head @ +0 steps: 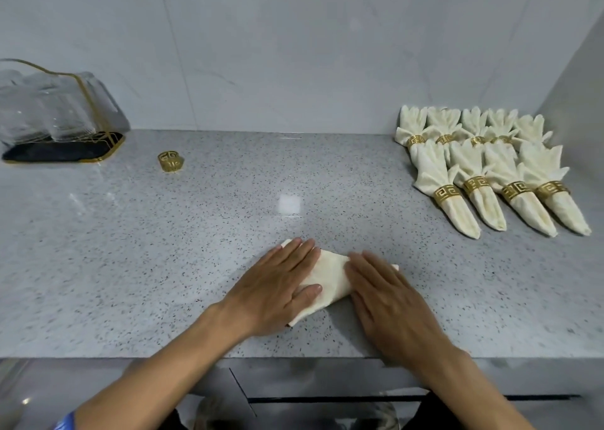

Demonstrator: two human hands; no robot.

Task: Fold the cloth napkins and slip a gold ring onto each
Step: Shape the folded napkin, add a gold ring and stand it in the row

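A domestic kitchen or dining prep area: a grey speckled stone surface [163, 250] runs below pale marble-look wall panels [261, 53], with a dark drawer front under its edge. Rows of cream napkins in gold rings [483, 168] lie at the right, a spare gold ring [170, 161] and a gold-trimmed clear holder [55, 109] at the left.

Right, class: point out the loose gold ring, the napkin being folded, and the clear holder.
Loose ring [170, 161], head view: on its gold band, standing on the counter.
Napkin [330, 274], head view: on the cream cloth showing between the two hands.
Clear holder [55, 109], head view: on its transparent wall.
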